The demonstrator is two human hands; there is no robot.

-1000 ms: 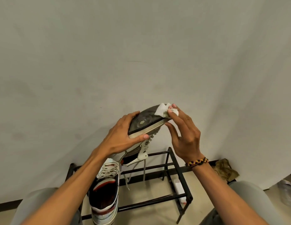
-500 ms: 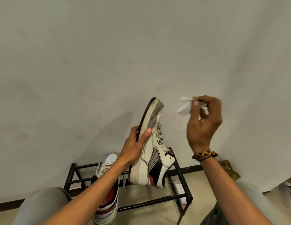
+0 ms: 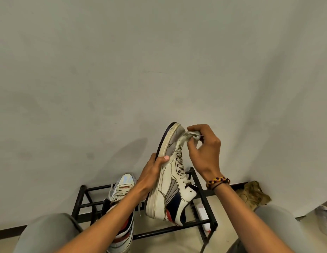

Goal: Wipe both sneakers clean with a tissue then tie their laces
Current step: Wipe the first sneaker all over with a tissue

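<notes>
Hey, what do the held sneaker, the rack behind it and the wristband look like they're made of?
Held sneaker: likely leather or synthetic, cream panels with visible stitching, smooth and scuffed; sole edge looks like rubber. Rack: black painted metal tubing, judging by its thin straight bars. Wristband: braided cord, with woven yellow and dark strands.
</notes>
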